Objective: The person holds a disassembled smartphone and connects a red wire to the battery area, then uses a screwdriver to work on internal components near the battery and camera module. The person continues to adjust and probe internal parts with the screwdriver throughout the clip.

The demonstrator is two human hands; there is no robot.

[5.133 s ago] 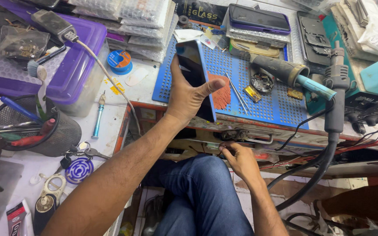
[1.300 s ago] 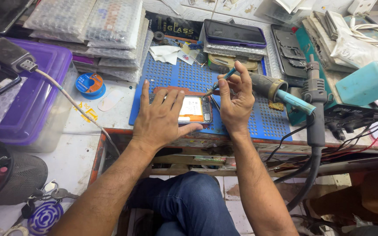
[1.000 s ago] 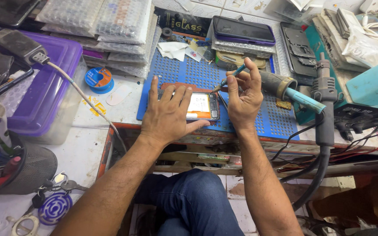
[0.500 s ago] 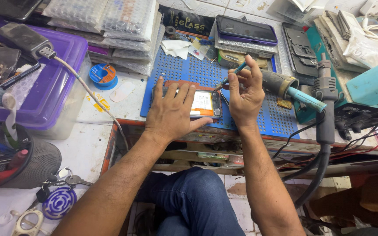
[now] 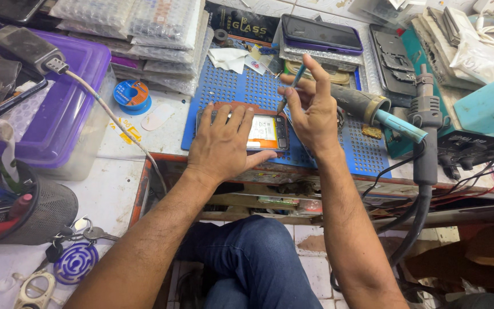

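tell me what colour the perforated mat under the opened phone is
Blue: the mat under the opened phone, clearest in the head view.

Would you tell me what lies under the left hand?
The left hand lies flat on an opened phone on the blue perforated mat. The phone's left part is covered by the hand.

Head cam, downward, close over workbench (image 5: 144, 189)

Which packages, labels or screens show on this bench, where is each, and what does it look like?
Bubble-wrap packets: stacked at the back left, flat, silvery.
Dark box: back centre, flat, black with pale lettering.
Phone: back, right of the box, dark blank screen, purple edge.
Opened phone: on the blue mat under the left hand, white and orange inside.
Teal bottle: far right, plain.
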